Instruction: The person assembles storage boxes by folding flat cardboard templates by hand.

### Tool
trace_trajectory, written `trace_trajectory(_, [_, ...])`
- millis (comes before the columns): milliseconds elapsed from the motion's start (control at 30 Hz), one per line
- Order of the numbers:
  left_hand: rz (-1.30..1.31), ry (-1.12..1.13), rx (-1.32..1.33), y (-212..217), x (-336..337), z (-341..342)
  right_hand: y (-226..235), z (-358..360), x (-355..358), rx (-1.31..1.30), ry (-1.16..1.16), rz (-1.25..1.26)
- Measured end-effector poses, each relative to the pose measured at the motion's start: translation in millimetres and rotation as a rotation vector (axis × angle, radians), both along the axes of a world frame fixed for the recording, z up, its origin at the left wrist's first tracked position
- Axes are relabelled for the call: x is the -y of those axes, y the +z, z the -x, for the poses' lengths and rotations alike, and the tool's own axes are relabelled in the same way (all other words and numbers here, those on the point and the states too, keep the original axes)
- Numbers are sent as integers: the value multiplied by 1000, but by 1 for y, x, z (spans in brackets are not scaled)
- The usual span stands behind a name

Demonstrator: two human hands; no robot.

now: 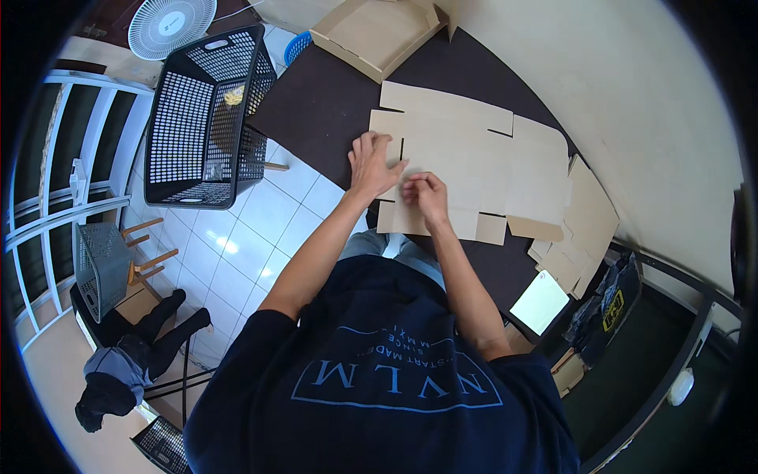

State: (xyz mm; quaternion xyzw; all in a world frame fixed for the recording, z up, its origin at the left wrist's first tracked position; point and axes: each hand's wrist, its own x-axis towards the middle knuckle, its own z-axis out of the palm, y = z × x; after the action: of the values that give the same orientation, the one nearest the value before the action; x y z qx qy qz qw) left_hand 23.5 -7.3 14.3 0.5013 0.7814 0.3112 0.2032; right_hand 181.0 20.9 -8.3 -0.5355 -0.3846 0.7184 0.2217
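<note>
A flat, unfolded cardboard box blank (pixel 466 158) with slots and flaps lies on a dark brown table (pixel 324 99). Across its left edge rests my left hand (pixel 371 164), with the thumb spread away from the fingers and pointing at the blank's lower left part. Just right of it, my right hand (pixel 426 196) is over the near part of the blank. Its fingers are curled in and nothing shows in them. The two hands are close together but apart.
A folded open cardboard box (pixel 379 35) sits at the table's far end. More flat cardboard (pixel 588 229) and a pale green sheet (pixel 539 302) lie at the right. Black plastic crates (pixel 207 118) stand left, beside a white fan (pixel 171 28). Another person (pixel 118 367) sits at lower left.
</note>
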Motion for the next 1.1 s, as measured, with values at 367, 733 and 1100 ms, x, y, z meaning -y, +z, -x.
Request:
trace_trajectory(367, [75, -9, 30, 18, -17, 10, 6, -51, -43, 164, -77, -68])
trace_trajectory(733, [189, 107, -354, 8, 24, 84, 13, 4, -87, 742, 273, -909])
trace_trajectory(1100, [-100, 321, 485, -32, -97, 62, 21, 85, -144, 808, 384, -1188])
